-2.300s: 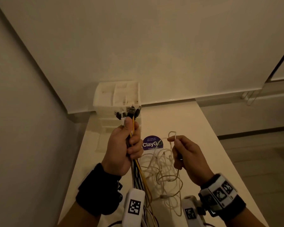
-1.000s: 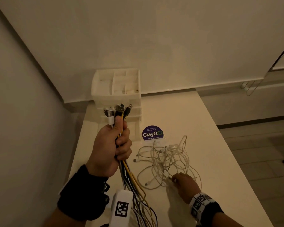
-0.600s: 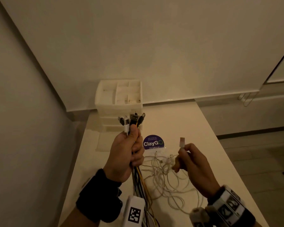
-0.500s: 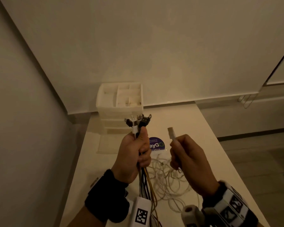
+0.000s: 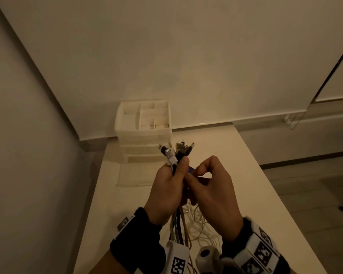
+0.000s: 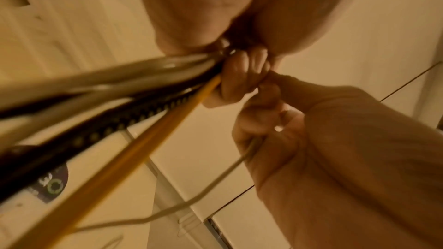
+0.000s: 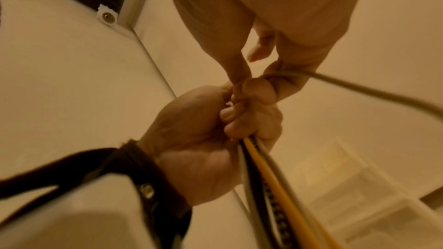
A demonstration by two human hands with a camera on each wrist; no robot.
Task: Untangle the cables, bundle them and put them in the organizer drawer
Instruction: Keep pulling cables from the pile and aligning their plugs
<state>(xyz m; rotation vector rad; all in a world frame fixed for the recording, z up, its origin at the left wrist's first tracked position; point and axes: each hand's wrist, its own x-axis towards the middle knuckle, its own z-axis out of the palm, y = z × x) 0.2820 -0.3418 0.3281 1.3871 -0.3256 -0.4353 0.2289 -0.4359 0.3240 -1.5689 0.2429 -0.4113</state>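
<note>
My left hand [image 5: 177, 175] is raised over the table and grips a bundle of cables [image 5: 179, 224]: black, white and one yellow [image 6: 143, 139]. Their plugs [image 5: 176, 152] fan out above the fist. My right hand [image 5: 199, 176] is pressed against the left fist with fingers curled, pinching a thin white cable [image 7: 359, 90] that trails from its palm [image 6: 215, 183]. The end of that cable is hidden between the hands. A tangle of white cables [image 5: 201, 224] lies on the table under the hands. The white organizer [image 5: 145, 125] stands at the table's far left.
A clear drawer tray [image 5: 131, 175] lies on the white table [image 5: 255, 194] in front of the organizer. A round purple sticker [image 6: 50, 185] sits on the tabletop, mostly hidden by my hands in the head view. Walls close off the left and back; the floor drops away to the right.
My right hand picked a white cable's plug end out of the tangle, lifted it and brought it against the left hand's bundle. The left hand stayed raised with its bundle.
</note>
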